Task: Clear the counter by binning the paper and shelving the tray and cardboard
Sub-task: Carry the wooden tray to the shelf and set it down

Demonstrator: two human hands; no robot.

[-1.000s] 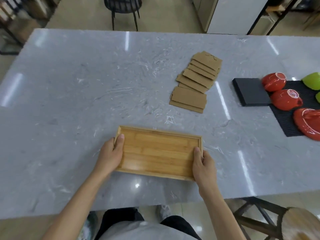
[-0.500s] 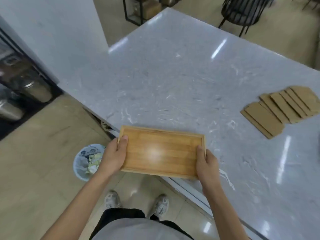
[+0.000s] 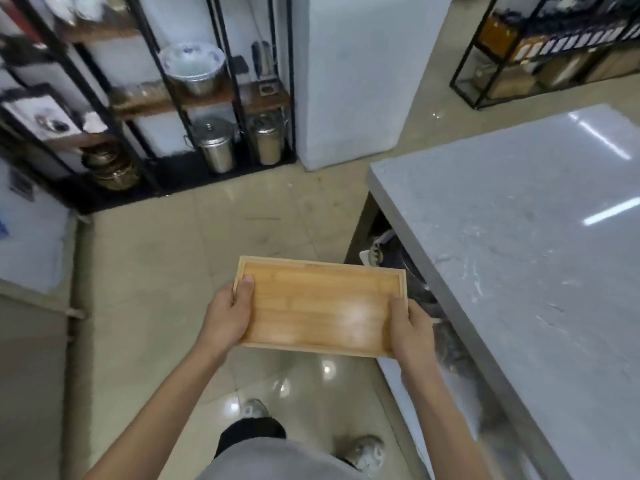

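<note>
The shallow wooden tray is held level in front of me, above the tiled floor and off the counter. My left hand grips its left short edge, thumb on the inside. My right hand grips its right short edge the same way. The tray holds nothing. The grey marble counter lies to my right. The cardboard pieces and the paper are out of view.
A black metal shelf rack stands ahead at the back left with a bowl, steel pots and canisters. A white pillar rises beside it. Another rack stands at the back right. Tiled floor lies between.
The tray has been lifted off the counter and carried left as I turned away from it. The cardboard pieces have left the view and the shelf rack has come into view ahead.
</note>
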